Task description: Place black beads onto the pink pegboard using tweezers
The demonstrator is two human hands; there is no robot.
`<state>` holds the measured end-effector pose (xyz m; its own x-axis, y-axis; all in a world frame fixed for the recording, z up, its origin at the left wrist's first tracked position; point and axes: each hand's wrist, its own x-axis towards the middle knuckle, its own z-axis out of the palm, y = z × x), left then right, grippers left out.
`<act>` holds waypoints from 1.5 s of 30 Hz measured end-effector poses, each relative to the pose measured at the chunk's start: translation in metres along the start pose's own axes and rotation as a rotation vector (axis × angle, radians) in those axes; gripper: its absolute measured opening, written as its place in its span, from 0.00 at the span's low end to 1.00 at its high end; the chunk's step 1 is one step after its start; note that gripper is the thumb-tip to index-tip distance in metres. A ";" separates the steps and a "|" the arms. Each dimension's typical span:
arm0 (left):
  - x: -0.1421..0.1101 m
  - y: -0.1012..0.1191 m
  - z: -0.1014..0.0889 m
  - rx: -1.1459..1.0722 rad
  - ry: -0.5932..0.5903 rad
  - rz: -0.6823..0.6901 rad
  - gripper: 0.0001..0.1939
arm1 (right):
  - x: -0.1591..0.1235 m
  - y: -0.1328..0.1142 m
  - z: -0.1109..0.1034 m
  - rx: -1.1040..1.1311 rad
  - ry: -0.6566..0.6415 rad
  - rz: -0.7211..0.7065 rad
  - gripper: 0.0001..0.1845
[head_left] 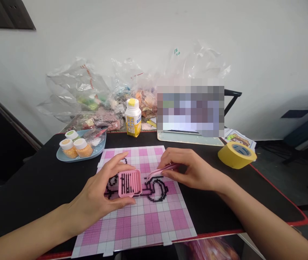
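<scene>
My left hand [100, 187] grips a small pink ridged tray [135, 182] by its edges, thumb below and fingers above. Black beads [126, 183] lie in the tray's grooves, mostly on its left side. In my right hand [188, 168] is a pair of pink tweezers [161, 170], its tips pointing down-left near the bead outline. Beneath both hands lies a pink-and-white checked pegboard [137, 224]. A black bead outline [166, 189] forms a curved shape on it, partly hidden by the tray and my left hand. Whether the tweezers pinch a bead is too small to tell.
A blue plate [100, 146] at the left carries several lidded bead jars [83, 148]. Behind the board stand a yellow-and-white bottle [133, 117] and a blurred-out screen [189, 110]. Yellow tape [236, 155] sits at the right. Plastic bags [89, 90] are heaped against the wall.
</scene>
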<state>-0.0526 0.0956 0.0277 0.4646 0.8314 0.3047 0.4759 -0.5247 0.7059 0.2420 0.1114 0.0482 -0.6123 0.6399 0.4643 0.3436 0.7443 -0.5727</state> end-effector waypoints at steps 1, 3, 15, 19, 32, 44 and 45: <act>0.000 -0.001 0.000 0.002 -0.001 0.007 0.45 | 0.001 -0.002 0.004 0.027 -0.003 -0.028 0.05; 0.000 -0.001 0.001 0.007 -0.007 0.026 0.45 | 0.002 -0.004 0.011 0.062 -0.021 -0.063 0.06; 0.000 0.001 0.001 -0.006 0.011 0.025 0.44 | 0.002 -0.004 0.025 0.029 -0.057 -0.104 0.10; -0.001 0.000 0.001 0.012 0.009 0.041 0.44 | 0.002 -0.004 0.025 0.002 -0.060 -0.112 0.09; -0.001 0.000 0.001 0.034 -0.004 0.002 0.44 | 0.002 -0.007 0.022 -0.039 -0.001 -0.162 0.09; 0.000 -0.001 0.000 -0.010 -0.007 -0.015 0.43 | -0.002 0.003 -0.003 -0.057 0.121 -0.061 0.03; 0.000 -0.001 0.000 -0.017 -0.005 -0.022 0.43 | -0.002 0.003 -0.004 -0.064 0.126 -0.052 0.03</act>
<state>-0.0528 0.0957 0.0271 0.4584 0.8415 0.2859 0.4734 -0.5034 0.7228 0.2476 0.1130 0.0483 -0.5377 0.6161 0.5755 0.3608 0.7851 -0.5034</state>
